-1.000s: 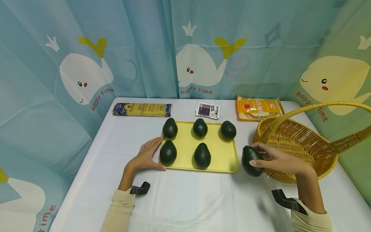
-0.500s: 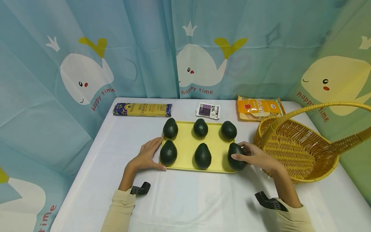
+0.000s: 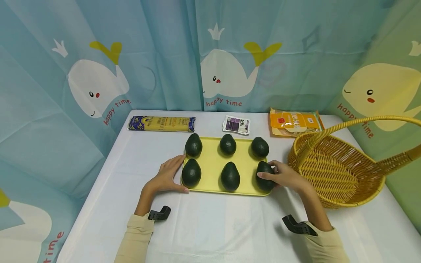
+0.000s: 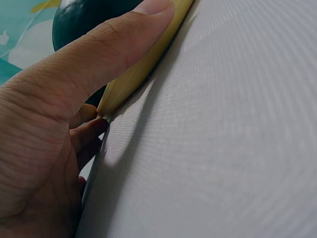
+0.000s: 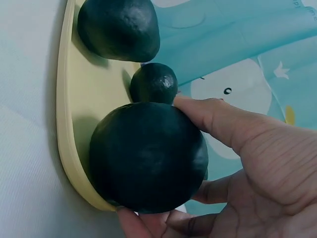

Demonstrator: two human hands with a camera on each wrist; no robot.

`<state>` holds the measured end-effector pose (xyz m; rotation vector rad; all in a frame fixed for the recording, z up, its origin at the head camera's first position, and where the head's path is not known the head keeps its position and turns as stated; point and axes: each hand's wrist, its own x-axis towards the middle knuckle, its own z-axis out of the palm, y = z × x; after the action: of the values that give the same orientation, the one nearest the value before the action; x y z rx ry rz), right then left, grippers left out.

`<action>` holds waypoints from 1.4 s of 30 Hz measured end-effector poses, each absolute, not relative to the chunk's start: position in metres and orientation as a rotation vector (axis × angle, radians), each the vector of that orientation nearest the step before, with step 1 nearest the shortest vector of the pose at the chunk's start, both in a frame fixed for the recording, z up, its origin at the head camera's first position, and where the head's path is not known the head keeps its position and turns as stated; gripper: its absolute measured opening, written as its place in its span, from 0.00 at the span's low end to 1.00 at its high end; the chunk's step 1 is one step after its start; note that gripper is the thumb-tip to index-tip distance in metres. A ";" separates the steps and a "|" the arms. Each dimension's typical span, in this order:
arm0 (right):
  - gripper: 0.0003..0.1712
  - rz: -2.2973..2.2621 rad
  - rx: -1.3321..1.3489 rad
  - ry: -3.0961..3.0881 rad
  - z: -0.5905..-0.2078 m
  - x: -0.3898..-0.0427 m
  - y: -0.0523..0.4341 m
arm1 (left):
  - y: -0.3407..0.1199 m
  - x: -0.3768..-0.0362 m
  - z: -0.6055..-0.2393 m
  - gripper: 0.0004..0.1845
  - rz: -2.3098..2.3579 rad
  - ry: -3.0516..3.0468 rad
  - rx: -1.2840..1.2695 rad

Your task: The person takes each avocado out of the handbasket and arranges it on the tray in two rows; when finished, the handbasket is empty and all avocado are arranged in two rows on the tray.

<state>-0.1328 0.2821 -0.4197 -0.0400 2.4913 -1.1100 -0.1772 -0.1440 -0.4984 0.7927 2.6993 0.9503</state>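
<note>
My right hand (image 3: 283, 176) grips a dark green avocado (image 3: 262, 176) over the front right corner of the yellow tray (image 3: 245, 171). In the right wrist view, thumb and fingers hold this avocado (image 5: 148, 161) at the tray's rim. My left hand (image 3: 169, 175) lies at the tray's left side, its thumb along the front rim and fingers at the left edge. The left wrist view shows the straight thumb (image 4: 109, 47) against the rim. Several other avocados stand in two rows on the tray, including a front left avocado (image 3: 191, 173) and a front middle avocado (image 3: 230, 176).
A wicker basket (image 3: 335, 175) with a tall handle stands to the right of the tray. Behind the tray lie a long yellow-blue packet (image 3: 162, 124), a small white-purple sachet (image 3: 236, 125) and an orange bag (image 3: 296, 123). A whale-print curtain hangs behind the white table.
My right hand has carried the avocado left from beside the basket to the tray's front right corner. My left hand stays at the tray's left side.
</note>
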 end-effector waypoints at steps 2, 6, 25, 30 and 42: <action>0.39 -1.091 -0.045 2.503 -0.421 -0.134 0.281 | -0.144 -0.177 -0.498 0.68 0.954 2.697 0.793; 0.39 -1.087 -0.036 2.517 -0.422 -0.136 0.280 | -0.144 -0.176 -0.496 0.68 0.963 2.692 0.789; 0.36 -1.097 -0.145 2.570 -0.420 -0.131 0.276 | -0.145 -0.177 -0.498 0.68 0.941 2.702 0.789; 0.37 -1.099 -0.098 2.568 -0.419 -0.130 0.275 | -0.145 -0.178 -0.498 0.68 0.944 2.699 0.797; 0.37 -1.046 -0.049 2.614 -0.421 -0.128 0.272 | -0.144 -0.177 -0.497 0.69 0.950 2.703 0.797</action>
<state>-0.1282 0.2720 -0.4207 -0.0491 2.6138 -1.0459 -0.1770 -0.1444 -0.4975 0.7966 2.7030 0.9502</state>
